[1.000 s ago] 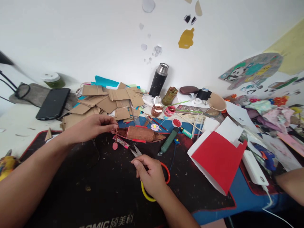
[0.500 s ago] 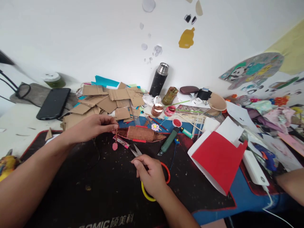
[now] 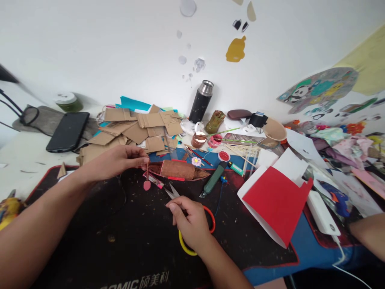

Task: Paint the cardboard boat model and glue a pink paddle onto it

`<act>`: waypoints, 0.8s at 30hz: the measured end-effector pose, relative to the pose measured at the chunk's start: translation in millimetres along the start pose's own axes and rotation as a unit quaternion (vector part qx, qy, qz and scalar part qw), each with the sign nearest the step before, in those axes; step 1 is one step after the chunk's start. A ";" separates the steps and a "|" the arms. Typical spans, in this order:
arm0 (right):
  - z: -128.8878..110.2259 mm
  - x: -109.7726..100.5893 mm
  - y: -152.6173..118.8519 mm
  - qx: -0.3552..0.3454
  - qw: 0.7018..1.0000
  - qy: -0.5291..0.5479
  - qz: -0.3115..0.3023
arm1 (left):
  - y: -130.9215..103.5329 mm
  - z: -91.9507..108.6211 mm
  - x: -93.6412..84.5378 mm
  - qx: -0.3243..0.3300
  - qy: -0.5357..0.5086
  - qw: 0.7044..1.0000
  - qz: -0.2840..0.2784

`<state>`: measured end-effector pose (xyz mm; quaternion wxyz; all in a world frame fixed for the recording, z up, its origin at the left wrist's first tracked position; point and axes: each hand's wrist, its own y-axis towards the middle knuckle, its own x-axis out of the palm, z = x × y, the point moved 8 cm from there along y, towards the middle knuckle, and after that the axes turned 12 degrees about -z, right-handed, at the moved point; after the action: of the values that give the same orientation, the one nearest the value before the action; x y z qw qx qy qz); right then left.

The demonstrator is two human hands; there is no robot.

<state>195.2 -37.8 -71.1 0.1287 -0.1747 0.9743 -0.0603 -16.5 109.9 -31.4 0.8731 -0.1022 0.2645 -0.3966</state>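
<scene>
My left hand (image 3: 132, 160) is closed in a pinch on a thin brown strip with a small pink round end (image 3: 146, 185), which hangs below the fingertips. Just right of those fingers lies a brown model boat (image 3: 178, 169), pointed at both ends, with red strips along its sides. Over the middle of an opened pair of scissors (image 3: 187, 249) is my right hand (image 3: 191, 220), its thumb and forefinger pressed together. What they pinch, if anything, is too small to make out. The blades show beyond the fingers, with the yellow and red handles either side of the hand.
A green utility knife (image 3: 213, 179) and a glue-stick-like green tube (image 3: 236, 168) lie right of the boat. Behind are cardboard pieces (image 3: 138, 130), paint pots (image 3: 198, 139) and a black flask (image 3: 201, 102). Folded red card (image 3: 276, 200) stands at right, near another forearm (image 3: 368, 235).
The pink round end has swung very slightly to the right and up. Both hands stay in nearly the same place.
</scene>
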 end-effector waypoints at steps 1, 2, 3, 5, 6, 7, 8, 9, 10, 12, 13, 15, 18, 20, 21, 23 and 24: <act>-0.3 -0.1 0.1 -0.001 1.000 -0.001 0.000 | -0.1 0.3 -0.5 0.000 0.001 1.000 0.002; -0.4 -0.2 0.1 -0.001 1.000 -0.002 0.001 | -0.2 0.6 -0.9 0.000 0.003 1.000 0.003; -0.6 -0.2 0.2 -0.001 1.000 -0.002 0.001 | -0.2 0.9 -1.0 0.000 0.006 1.000 0.003; -0.9 -0.4 0.4 -0.001 1.000 -0.001 0.001 | 0.0 0.8 -0.7 0.002 0.009 1.000 -0.002; -1.1 -0.4 0.5 -0.001 1.000 0.001 0.001 | 0.3 0.3 -0.3 0.002 0.009 1.000 -0.005; -1.4 -0.5 0.5 -0.002 1.000 0.002 0.001 | 0.5 -0.5 -0.3 0.002 0.009 1.000 -0.006; -1.7 -0.6 0.4 -0.003 1.000 0.003 0.001 | 0.6 -1.4 -0.6 0.001 0.008 1.000 -0.005; -1.9 -0.6 0.4 -0.004 1.000 0.003 0.001 | 0.8 -2.4 -1.0 -0.001 0.007 1.000 -0.002; -2.0 -0.5 0.2 -0.005 1.000 0.003 0.001 | 0.9 -3.3 -1.3 -0.002 0.006 1.000 0.000; -1.8 0.1 0.0 -0.005 1.000 0.004 -0.001 | 1.2 -4.8 -1.5 -0.007 0.006 1.000 0.002; -1.6 0.3 -0.2 -0.006 1.000 0.005 -0.002 | 1.2 -5.2 -1.6 -0.009 0.004 1.000 0.003; -1.1 0.7 -0.2 -0.005 1.000 0.007 -0.003 | 1.3 -5.4 -1.3 -0.012 -0.001 1.000 0.002; -0.6 0.9 0.1 -0.001 1.000 0.006 -0.004 | 1.3 -5.0 -0.7 -0.006 -0.011 1.000 0.000; -0.8 0.6 0.4 -0.001 1.000 0.005 -0.003 | 1.2 -6.0 -1.1 -0.002 -0.016 1.000 0.003; -1.0 0.5 0.4 -0.003 1.000 0.004 -0.002 | 1.1 -6.8 -1.2 -0.001 -0.016 1.000 0.003; -1.3 0.2 0.3 -0.007 1.000 0.003 0.000 | 1.1 -8.2 -1.0 0.001 -0.015 1.000 0.000; -1.2 0.3 0.2 -0.008 1.000 0.002 0.000 | 1.3 -8.6 -0.7 0.002 -0.014 1.000 -0.003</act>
<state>194.5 -37.6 -70.0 0.1253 -0.1751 0.9751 -0.0528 -20.8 111.5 -38.9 0.8758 -0.1068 0.2515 -0.3978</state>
